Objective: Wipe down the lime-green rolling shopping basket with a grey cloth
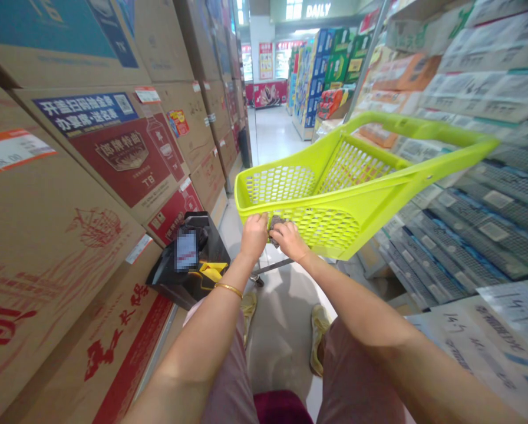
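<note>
A lime-green shopping cart (299, 203) with a lattice basket stands in front of me, its handle toward the upper right. My left hand (254, 232) is closed at the near side of the basket, just below the rim, its fingertips hidden against the lattice. Beside it, my right hand (289, 238) presses a crumpled grey cloth (275, 222) to the same side wall. Most of the cloth is covered by the fingers.
Stacked cardboard cartons (131, 153) line the left. A black bag (211, 229) with a phone (186, 250) on top stands by them. Wrapped packs (467, 94) and crates (471, 218) fill the right. Under me is a dark red seat (281, 407); an aisle floor (277, 129) runs ahead.
</note>
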`<move>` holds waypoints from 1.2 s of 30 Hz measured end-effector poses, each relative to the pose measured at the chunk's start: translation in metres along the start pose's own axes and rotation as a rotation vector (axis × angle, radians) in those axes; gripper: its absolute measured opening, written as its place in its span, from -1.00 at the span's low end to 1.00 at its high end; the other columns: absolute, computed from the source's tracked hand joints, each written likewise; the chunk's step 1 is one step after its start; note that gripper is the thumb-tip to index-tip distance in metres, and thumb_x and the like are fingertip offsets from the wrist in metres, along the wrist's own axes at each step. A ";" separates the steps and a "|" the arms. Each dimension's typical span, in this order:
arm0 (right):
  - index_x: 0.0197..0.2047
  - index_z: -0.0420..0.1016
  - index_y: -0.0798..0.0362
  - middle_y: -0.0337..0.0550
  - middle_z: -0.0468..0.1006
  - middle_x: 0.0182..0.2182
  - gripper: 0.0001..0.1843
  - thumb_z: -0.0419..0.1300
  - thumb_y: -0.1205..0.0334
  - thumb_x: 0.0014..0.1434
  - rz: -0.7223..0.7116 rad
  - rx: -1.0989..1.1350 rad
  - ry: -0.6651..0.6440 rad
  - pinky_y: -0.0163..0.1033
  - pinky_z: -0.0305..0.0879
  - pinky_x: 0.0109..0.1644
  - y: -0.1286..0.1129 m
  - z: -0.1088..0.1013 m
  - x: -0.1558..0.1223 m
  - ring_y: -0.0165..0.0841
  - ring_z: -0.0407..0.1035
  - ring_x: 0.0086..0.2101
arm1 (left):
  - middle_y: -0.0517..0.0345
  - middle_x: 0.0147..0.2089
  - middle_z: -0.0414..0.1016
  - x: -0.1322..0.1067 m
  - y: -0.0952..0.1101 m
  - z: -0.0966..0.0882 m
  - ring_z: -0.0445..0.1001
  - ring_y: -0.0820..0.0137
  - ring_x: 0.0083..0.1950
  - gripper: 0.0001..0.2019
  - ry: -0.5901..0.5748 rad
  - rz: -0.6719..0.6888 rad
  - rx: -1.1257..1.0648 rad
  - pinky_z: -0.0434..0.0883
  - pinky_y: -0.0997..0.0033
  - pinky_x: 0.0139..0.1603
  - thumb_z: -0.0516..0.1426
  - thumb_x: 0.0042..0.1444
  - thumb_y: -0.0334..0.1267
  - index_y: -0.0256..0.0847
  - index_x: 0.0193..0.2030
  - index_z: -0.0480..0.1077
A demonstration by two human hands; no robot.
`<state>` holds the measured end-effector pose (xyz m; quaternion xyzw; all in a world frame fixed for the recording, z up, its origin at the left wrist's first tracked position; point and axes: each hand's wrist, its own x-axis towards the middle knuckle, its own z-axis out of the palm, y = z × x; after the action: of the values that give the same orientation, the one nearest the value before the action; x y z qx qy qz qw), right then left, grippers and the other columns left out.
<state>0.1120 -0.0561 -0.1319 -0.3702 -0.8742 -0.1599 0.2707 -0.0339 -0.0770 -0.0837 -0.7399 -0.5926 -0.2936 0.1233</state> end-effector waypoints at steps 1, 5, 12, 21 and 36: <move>-0.10 0.48 -0.12 -0.14 0.41 -0.12 -0.71 0.03 0.36 0.23 0.017 -0.001 0.033 -0.19 0.06 -0.09 0.000 -0.004 0.005 -0.28 0.11 -0.16 | 0.01 -0.26 0.44 0.000 -0.001 0.000 0.38 0.31 -0.18 -0.74 0.004 0.004 0.002 0.32 0.33 -0.09 -0.06 0.26 -0.40 -0.30 -0.04 0.39; -0.08 0.49 -0.08 -0.12 0.38 -0.13 -0.67 0.02 0.42 0.20 0.105 0.046 0.176 -0.19 0.08 -0.04 0.000 -0.020 0.024 -0.28 0.12 -0.15 | -0.01 -0.23 0.45 -0.001 -0.003 0.003 0.38 0.30 -0.17 -0.73 0.021 0.034 -0.001 0.33 0.32 -0.08 -0.07 0.25 -0.42 -0.32 -0.01 0.37; -0.14 0.49 -0.04 -0.11 0.36 -0.16 -0.66 0.01 0.44 0.10 0.177 0.155 0.360 -0.14 0.14 0.01 0.002 -0.030 0.036 -0.27 0.16 -0.14 | -0.03 -0.26 0.44 -0.005 0.004 -0.012 0.38 0.27 -0.18 -0.71 -0.065 0.043 0.045 0.33 0.29 -0.12 -0.09 0.25 -0.42 -0.37 0.04 0.32; -0.12 0.47 -0.02 -0.08 0.34 -0.14 -0.56 0.03 0.50 -0.04 0.137 0.239 0.367 -0.10 0.16 0.00 0.005 -0.030 0.027 -0.25 0.18 -0.12 | -0.09 -0.23 0.45 -0.029 0.004 -0.010 0.41 0.26 -0.14 -0.74 -0.220 0.050 0.092 0.34 0.28 -0.11 -0.10 0.27 -0.39 -0.35 -0.01 0.33; -0.09 0.49 -0.16 -0.13 0.42 -0.14 -0.69 0.08 0.39 0.19 0.054 0.035 0.071 -0.15 0.06 -0.04 0.013 0.005 0.014 -0.27 0.12 -0.12 | -0.03 -0.23 0.48 -0.007 0.001 0.012 0.41 0.31 -0.15 -0.76 -0.238 -0.062 -0.037 0.36 0.30 -0.06 -0.07 0.17 -0.52 -0.30 -0.18 0.39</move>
<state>0.1111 -0.0371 -0.1267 -0.3829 -0.8563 -0.1500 0.3123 -0.0304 -0.0765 -0.0965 -0.7529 -0.6202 -0.2180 0.0292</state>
